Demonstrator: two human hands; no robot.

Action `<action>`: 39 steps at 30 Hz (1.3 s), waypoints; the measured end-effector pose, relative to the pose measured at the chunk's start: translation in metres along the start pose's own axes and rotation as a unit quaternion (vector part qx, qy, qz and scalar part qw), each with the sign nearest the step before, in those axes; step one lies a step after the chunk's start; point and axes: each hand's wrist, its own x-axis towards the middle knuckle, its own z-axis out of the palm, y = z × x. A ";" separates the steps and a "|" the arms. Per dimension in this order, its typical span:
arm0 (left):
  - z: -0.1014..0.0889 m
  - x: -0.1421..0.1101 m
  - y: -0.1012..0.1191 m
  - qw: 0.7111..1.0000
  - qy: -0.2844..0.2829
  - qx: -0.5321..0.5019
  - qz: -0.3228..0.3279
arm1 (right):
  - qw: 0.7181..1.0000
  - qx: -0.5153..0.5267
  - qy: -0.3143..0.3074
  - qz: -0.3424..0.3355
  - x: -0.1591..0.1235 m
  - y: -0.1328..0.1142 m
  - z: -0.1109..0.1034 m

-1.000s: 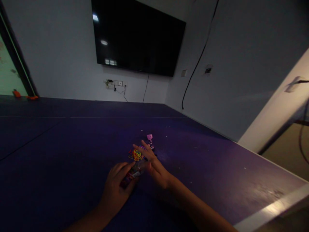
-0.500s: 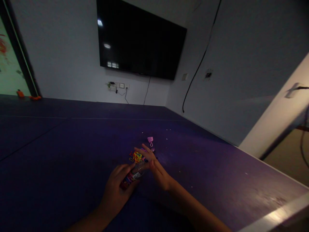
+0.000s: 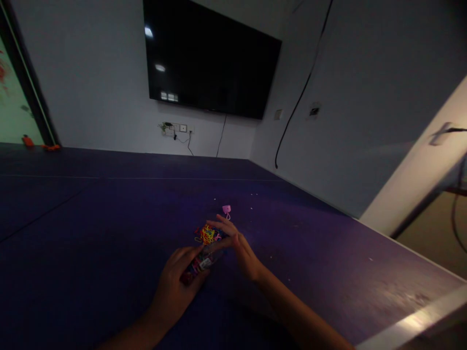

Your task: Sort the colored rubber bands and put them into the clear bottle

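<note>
The left hand (image 3: 175, 273) gripped a tilted jar (image 3: 200, 265) while the right hand (image 3: 241, 249), loosely spread, hung by the colourful bands (image 3: 207, 235), which a hasty sweep could scatter.

Room, perhaps in a home, large wall-mounted television (image 3: 215, 61), wall sockets (image 3: 183, 128)

on the surface (image 3: 127, 218), a heap of bands (image 3: 207, 235) lies just far of the container (image 3: 205, 263) in my left hand (image 3: 177, 274); my right hand (image 3: 243, 250) is at its right, a looped piece (image 3: 226, 209) farther.
</note>
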 end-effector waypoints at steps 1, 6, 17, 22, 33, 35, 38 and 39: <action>0.000 0.000 0.000 1.000 -0.001 0.002 -0.004 | 1.000 0.000 0.014 -0.002 0.001 0.001 -0.001; 0.000 -0.002 -0.002 1.000 -0.009 0.006 0.004 | 1.000 -0.006 0.006 0.002 0.000 0.005 0.000; 0.002 -0.002 -0.002 0.999 -0.016 0.001 0.047 | 0.991 -0.011 -0.115 0.060 -0.004 -0.005 0.002; 0.001 -0.001 0.000 0.999 -0.026 -0.013 0.028 | 0.990 -0.010 -0.130 0.060 -0.003 -0.003 0.003; 0.002 0.003 -0.004 0.988 0.006 -0.076 -0.137 | 0.990 0.024 0.129 0.043 0.005 0.011 -0.006; 0.001 0.004 -0.004 0.979 0.020 -0.098 -0.175 | 0.975 0.014 0.192 0.112 0.008 0.022 -0.008; 0.000 0.005 -0.003 0.965 0.045 -0.135 -0.222 | 0.960 0.010 0.155 0.234 0.008 0.040 -0.005; 0.000 0.005 -0.003 0.961 0.052 -0.145 -0.231 | 0.956 0.016 0.125 0.266 0.008 0.046 -0.003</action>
